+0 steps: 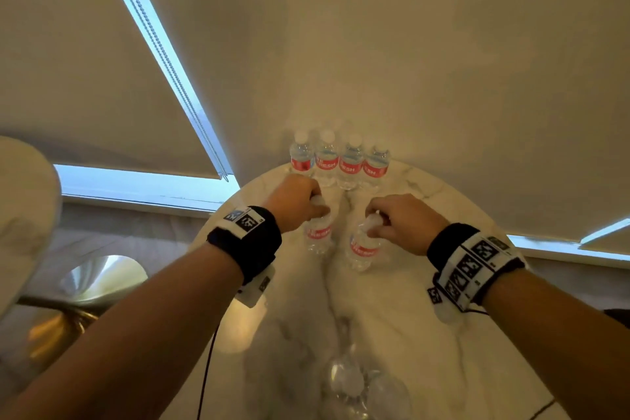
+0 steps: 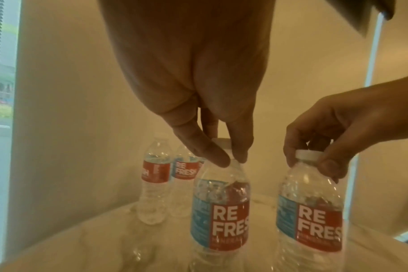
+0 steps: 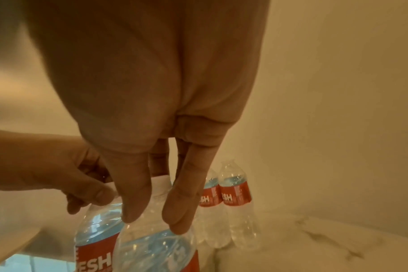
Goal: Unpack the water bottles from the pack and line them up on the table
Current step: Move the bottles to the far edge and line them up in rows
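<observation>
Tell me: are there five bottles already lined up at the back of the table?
No, the head view shows four bottles in the back row; each hand grips another one.

A round white marble table (image 1: 426, 334) with grey veining stands against a plain cream wall (image 1: 392, 44), lit in a warm yellowish tone. Left of the table a window (image 1: 143, 186) shows pale daylight beneath a lowered beige roller blind (image 1: 85, 78), with a beaded pull chain (image 1: 163, 51) hanging along the blind's edge; right of the table a second strip of window (image 1: 559, 245) shows under another blind. Below the table's left edge sits a rounded brass-coloured metal piece (image 1: 102, 278).
</observation>
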